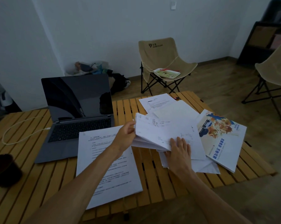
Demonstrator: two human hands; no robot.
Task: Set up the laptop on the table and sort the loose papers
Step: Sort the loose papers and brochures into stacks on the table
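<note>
a: surface?
b: slatted wood table (152, 180), yellow-orange, gaps between slats. wood floor past it, pale walls, dim light.

a: room count?
b: two beige folding chairs. near chair (162, 62) behind the table with one tray (167, 73) on its seat; second chair (275, 68) at the right edge. dark shelf (262, 41) in the right corner. bags (91, 68) heaped on the floor by the wall.

a: laptop?
b: one laptop (75, 113), open, on the table's left half, screen dark. one white cable (22, 128) loops off its left side. one dark cup (4, 170) at the near left edge.

a: papers?
b: one printed stack (107, 172) flat just right of the laptop's near corner, overlapping it. one loose pile (173, 110) spread right of centre, sheets askew; exact sheet count cannot be told. one colour booklet (223, 139) at the right, touching the pile.

a: hands?
b: left hand (126, 138) pinches the left edge of a fanned sheaf (162, 135), lifted off the pile. right hand (180, 152) lies on the sheaf's near right part, fingers straight on top; thumb hidden, grip cannot be told.
</note>
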